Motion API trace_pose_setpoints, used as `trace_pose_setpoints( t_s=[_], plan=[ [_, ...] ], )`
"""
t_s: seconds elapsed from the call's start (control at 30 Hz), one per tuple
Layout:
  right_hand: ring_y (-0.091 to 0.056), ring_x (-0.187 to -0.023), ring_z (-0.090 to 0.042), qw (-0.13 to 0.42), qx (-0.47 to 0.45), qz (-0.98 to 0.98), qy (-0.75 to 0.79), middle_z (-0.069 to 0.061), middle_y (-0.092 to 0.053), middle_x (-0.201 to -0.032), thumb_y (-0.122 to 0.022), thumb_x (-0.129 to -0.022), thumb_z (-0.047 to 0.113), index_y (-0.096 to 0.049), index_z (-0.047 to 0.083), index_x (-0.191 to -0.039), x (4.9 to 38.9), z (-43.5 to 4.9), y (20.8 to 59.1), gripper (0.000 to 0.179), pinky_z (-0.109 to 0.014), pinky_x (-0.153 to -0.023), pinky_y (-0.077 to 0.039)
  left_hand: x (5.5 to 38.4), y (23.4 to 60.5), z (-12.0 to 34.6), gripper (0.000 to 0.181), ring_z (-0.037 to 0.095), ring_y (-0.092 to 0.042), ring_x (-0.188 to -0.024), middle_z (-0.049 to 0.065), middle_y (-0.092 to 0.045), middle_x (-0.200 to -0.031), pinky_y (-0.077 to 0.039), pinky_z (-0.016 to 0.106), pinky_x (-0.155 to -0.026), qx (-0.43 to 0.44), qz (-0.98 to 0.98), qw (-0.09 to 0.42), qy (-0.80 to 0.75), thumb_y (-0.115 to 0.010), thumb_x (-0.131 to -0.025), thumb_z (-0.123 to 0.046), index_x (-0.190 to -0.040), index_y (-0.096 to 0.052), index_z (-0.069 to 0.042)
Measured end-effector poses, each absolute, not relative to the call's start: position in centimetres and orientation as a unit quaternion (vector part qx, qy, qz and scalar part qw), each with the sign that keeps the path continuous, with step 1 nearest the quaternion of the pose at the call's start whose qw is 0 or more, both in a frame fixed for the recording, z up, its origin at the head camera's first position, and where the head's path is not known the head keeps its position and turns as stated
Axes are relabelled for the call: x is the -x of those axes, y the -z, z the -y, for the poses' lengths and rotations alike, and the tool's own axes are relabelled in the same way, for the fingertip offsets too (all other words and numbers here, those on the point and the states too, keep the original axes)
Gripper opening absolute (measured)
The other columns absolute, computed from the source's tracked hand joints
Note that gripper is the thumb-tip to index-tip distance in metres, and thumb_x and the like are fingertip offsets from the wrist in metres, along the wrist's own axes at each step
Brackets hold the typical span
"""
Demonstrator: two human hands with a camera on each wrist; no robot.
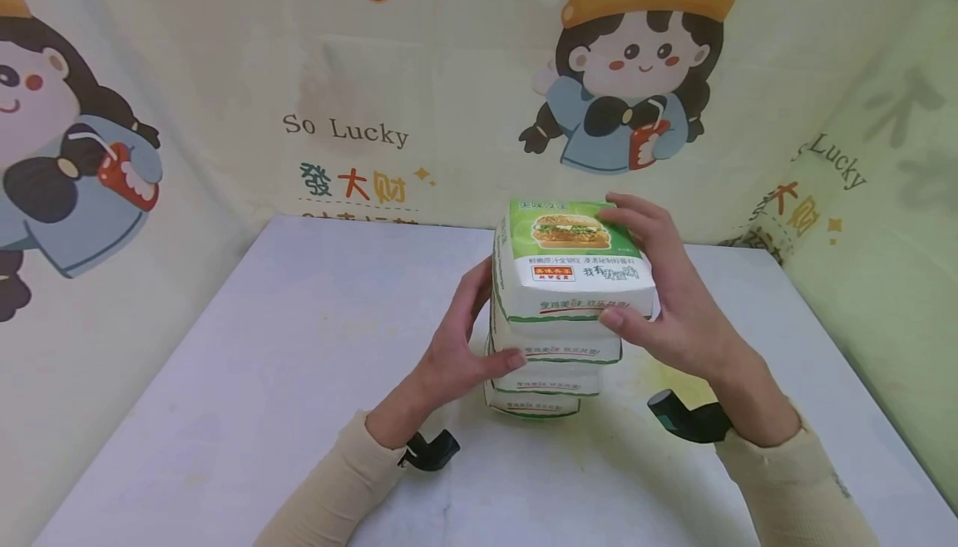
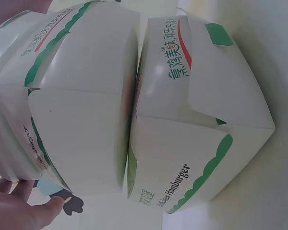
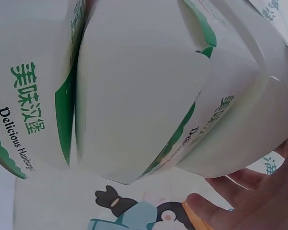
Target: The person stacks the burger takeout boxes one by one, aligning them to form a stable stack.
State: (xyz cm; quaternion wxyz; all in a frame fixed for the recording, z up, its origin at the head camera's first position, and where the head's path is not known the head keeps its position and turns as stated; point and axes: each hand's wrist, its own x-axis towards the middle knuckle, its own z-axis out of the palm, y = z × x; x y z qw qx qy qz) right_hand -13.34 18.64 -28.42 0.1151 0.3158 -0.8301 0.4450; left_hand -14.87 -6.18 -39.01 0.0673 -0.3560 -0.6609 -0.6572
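Several white and green paper burger boxes stand stacked, the top burger box (image 1: 572,256) showing a printed burger on its lid. My right hand (image 1: 674,298) grips that box at its right side, thumb on the front face and fingers over the far right edge. Lower down, my left hand (image 1: 464,343) holds the stack from the left, its thumb across the front of a middle box (image 1: 572,347). The bottom box (image 2: 206,96) rests on the table in the left wrist view. Parts of the left fingers are hidden behind the stack.
A white table (image 1: 299,347) lies under the stack. Behind it hangs a pale cloth (image 1: 449,73) printed with cartoon figures and lettering, which also runs along both sides. Each wrist carries a black camera mount (image 1: 684,418).
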Motion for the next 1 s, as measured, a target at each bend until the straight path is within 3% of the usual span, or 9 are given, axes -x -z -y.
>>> trace_pose_setpoints(
  t_s=[0.2,0.47,0.77,1.0],
  plan=[
    [-0.039,-0.135,-0.016,0.12,-0.317,0.834,-0.436,0.009,-0.014,-0.163,-0.075,-0.077,0.009,-0.029,0.026,-0.151,13.31,-18.68,28.57,0.089,-0.024,-0.086,-0.057,14.7,38.91,6.16,0.099,0.018,-0.032,-0.146,-0.004,-0.032,-0.155,-0.026,0.057,-0.118,0.363,0.654,0.047,0.662,-0.075,-0.081,-0.051,-0.157,-0.016,-0.027],
    [-0.037,-0.137,-0.018,0.128,-0.327,0.838,-0.418,0.007,-0.013,-0.164,-0.073,-0.079,0.013,-0.026,0.025,-0.153,13.31,-18.88,28.91,0.088,-0.016,-0.089,-0.053,14.87,38.83,6.17,0.108,0.023,-0.023,-0.149,0.0,-0.022,-0.162,-0.025,0.052,-0.121,0.386,0.647,0.073,0.654,-0.075,-0.079,-0.057,-0.159,-0.011,-0.021],
    [-0.031,-0.142,-0.016,0.128,-0.324,0.842,-0.413,0.007,-0.015,-0.164,-0.075,-0.078,0.014,-0.026,0.028,-0.154,12.99,-19.05,28.93,0.092,-0.017,-0.09,-0.052,14.62,38.81,6.31,0.105,0.022,-0.028,-0.148,-0.002,-0.026,-0.159,-0.027,0.058,-0.117,0.377,0.639,0.036,0.67,-0.079,-0.08,-0.044,-0.158,-0.012,-0.024],
    [-0.052,-0.118,-0.02,0.127,-0.339,0.833,-0.419,-0.001,-0.031,-0.154,-0.072,-0.082,0.009,-0.022,0.021,-0.153,13.78,-19.24,28.98,0.088,-0.021,-0.079,-0.057,14.79,39.08,6.34,0.101,0.02,-0.027,-0.148,-0.003,-0.026,-0.16,-0.021,0.059,-0.12,0.38,0.658,0.06,0.647,-0.079,-0.08,-0.036,-0.157,-0.015,-0.024]
  ],
)
